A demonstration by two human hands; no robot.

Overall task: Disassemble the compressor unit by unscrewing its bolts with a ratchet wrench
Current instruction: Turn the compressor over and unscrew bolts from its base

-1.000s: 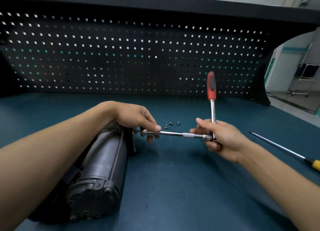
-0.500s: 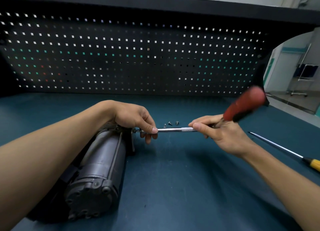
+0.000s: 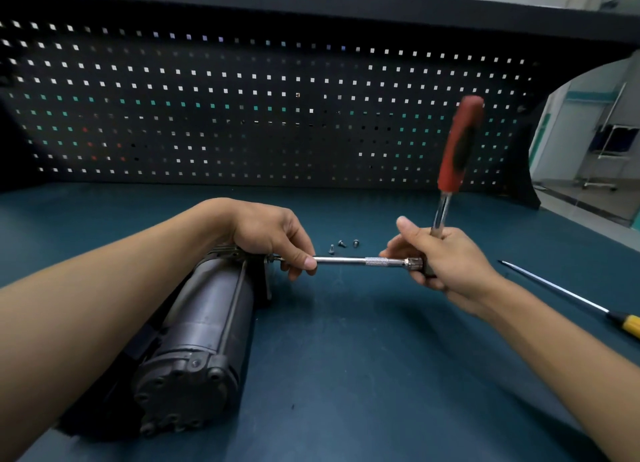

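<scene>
- Head view of a dark green table (image 3: 346, 385): three loose bolts (image 3: 341, 244) lie in a small cluster on it between the two hands, just beyond a steel extension bar (image 3: 346, 261) (none touching it).
- A yellow-handled screwdriver (image 3: 571, 297) lies flat at far right, beside the right forearm; a black pegboard (image 3: 242, 115) stands along the table's back edge.
- The compressor unit (image 3: 204, 326) lies on its side at lower left, bolted end cap toward the camera, its left flank hidden by the left forearm.
- The left hand (image 3: 266, 233) rests over the unit's far end, its fingers (image 3: 308, 263) pinching the extension bar just beside the housing.
- The right hand (image 3: 450, 259) holds the ratchet wrench (image 3: 458, 146) at its head, fingers curled round it; the red handle points upward, slightly blurred.
</scene>
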